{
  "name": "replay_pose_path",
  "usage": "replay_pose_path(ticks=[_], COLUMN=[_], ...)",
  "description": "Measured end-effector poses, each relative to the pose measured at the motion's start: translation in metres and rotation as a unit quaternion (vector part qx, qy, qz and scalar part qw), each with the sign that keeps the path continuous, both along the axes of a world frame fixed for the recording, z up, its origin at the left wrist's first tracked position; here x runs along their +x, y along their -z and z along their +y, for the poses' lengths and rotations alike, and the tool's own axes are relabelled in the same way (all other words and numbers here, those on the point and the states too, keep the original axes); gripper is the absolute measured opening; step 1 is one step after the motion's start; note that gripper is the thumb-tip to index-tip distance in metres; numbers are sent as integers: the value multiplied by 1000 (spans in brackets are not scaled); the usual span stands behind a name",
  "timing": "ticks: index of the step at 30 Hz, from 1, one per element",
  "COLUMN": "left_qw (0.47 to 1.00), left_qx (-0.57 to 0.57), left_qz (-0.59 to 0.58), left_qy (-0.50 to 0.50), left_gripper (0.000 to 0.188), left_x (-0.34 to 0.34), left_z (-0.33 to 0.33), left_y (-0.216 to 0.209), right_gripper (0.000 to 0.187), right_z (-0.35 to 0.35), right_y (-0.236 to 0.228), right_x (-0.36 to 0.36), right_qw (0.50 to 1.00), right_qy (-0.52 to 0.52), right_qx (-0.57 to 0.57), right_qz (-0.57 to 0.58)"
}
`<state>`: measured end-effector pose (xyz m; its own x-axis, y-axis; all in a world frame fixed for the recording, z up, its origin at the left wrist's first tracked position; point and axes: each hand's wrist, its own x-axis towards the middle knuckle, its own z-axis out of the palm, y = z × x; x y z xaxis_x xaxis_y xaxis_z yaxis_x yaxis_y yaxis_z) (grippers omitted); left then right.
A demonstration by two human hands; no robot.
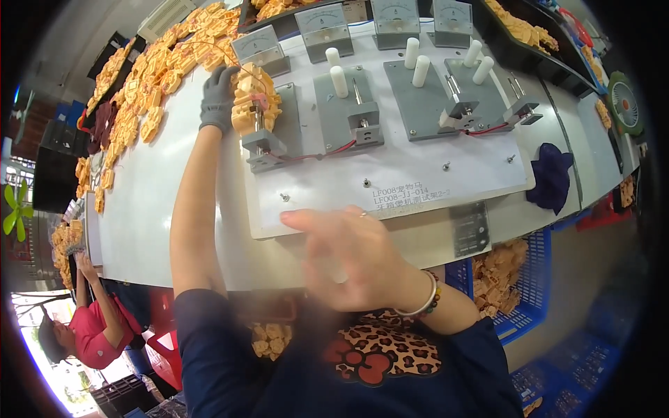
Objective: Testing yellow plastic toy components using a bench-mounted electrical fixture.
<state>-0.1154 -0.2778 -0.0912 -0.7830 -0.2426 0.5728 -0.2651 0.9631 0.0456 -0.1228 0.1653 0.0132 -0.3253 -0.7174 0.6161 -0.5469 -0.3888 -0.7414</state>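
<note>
A grey-gloved left hand (219,97) is at the leftmost test fixture, its fingers stretched up along the left side of a yellow-orange plastic casing (254,97). That casing stands on the fixture's grey base plate (288,115), beside a metal clamp (259,139). My bare right hand (348,254) hovers over the front of the white fixture board (327,182), its index finger stretched left, just below a small toggle switch (284,198). Nothing shows in its grasp; its other fingers are partly curled and blurred. Whether the finger touches the board is unclear.
Analog meters (324,31) line the back edge. More fixtures with white posts (421,71) stand to the right. Yellow-orange casings (164,66) pile up at the far left. A dark cloth (550,177) lies right; a blue crate (533,279) sits below. Another person (97,324) works at left.
</note>
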Motion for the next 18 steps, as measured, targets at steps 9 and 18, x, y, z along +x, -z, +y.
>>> replay_pose_path(ticks=[9, 18], left_qw=[978, 966], left_qx=[63, -253], left_qz=[181, 31], left_qy=[-84, 34], left_gripper=[39, 42], left_x=[46, 0], left_z=[105, 191], left_y=[-99, -208], right_gripper=[50, 41], right_z=[6, -4], right_y=[-6, 6], right_x=[-51, -57], right_qw=[984, 988], right_qy=[174, 151], right_qx=[27, -43], right_qz=[28, -2])
